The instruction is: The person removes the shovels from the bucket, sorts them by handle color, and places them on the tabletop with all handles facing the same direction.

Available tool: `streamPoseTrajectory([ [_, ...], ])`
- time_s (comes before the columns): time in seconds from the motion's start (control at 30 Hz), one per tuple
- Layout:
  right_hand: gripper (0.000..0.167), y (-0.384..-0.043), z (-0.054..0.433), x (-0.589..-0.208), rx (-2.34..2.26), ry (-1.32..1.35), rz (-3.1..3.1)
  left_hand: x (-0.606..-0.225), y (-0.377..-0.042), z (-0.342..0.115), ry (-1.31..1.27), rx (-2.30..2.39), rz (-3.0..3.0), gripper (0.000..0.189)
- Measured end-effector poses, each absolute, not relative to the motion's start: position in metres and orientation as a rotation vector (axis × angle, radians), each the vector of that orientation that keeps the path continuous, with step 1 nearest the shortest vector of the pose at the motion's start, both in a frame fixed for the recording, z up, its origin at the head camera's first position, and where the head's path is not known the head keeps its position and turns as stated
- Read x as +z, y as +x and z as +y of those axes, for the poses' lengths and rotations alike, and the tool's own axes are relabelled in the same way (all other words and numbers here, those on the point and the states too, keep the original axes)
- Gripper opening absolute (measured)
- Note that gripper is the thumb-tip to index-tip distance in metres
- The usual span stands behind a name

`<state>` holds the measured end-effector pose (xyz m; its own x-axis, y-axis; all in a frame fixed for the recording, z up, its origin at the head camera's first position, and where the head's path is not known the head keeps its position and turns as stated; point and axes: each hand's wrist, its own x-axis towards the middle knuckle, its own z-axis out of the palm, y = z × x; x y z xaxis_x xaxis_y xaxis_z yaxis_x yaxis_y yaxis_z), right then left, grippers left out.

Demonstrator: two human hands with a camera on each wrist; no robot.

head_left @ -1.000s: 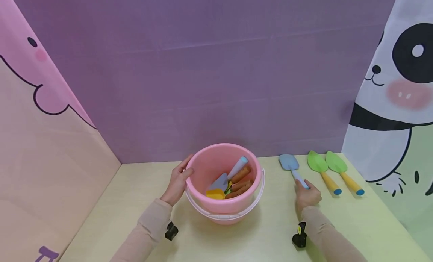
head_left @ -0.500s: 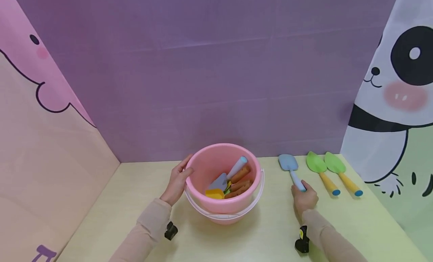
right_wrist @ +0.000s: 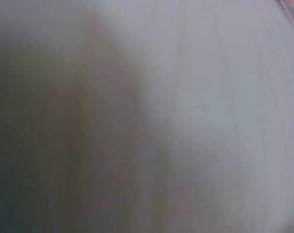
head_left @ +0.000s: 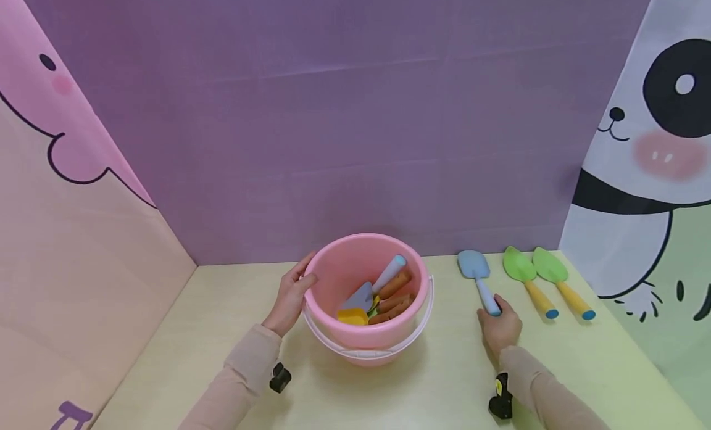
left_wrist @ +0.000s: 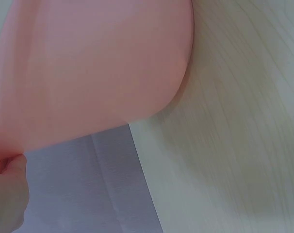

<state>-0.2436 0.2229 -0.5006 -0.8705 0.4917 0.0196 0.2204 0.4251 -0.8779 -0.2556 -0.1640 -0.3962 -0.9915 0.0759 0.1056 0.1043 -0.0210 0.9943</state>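
Observation:
A pink bucket [head_left: 363, 337] with a white handle stands mid-table. My left hand [head_left: 290, 297] grips its left rim, thumb over the edge and fingers along the outside; the left wrist view shows the bucket's wall [left_wrist: 103, 63] from close by. To the right lies a blue toy shovel [head_left: 474, 264], blade toward the back wall. At the near end of its handle is my right hand [head_left: 502, 328], thumb and fingers spread to either side of it. The right wrist view is a blur of pale tabletop and shadow.
Inside the bucket are a blue-grey shovel [head_left: 360, 298], a yellow piece [head_left: 352, 317] and several brown handles [head_left: 395, 285]. Two green leaf-shaped trowels [head_left: 519, 266] with yellow handles lie at the right. A purple cloth wall [head_left: 355, 140] backs the table.
The blue shovel's handle end has swung left and my right hand has shifted slightly left and nearer, its thumb now farther from the handle. My left hand and the bucket have stayed put.

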Motion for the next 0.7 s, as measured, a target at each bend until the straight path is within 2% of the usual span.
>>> streamPoseTrajectory([
  [0.7,0.057,-0.2439,0.2249,-0.4980,1.580,-0.613,-2.311,-0.3952,-0.2564,-0.1639,-0.213,-2.230,-2.169,0.055],
])
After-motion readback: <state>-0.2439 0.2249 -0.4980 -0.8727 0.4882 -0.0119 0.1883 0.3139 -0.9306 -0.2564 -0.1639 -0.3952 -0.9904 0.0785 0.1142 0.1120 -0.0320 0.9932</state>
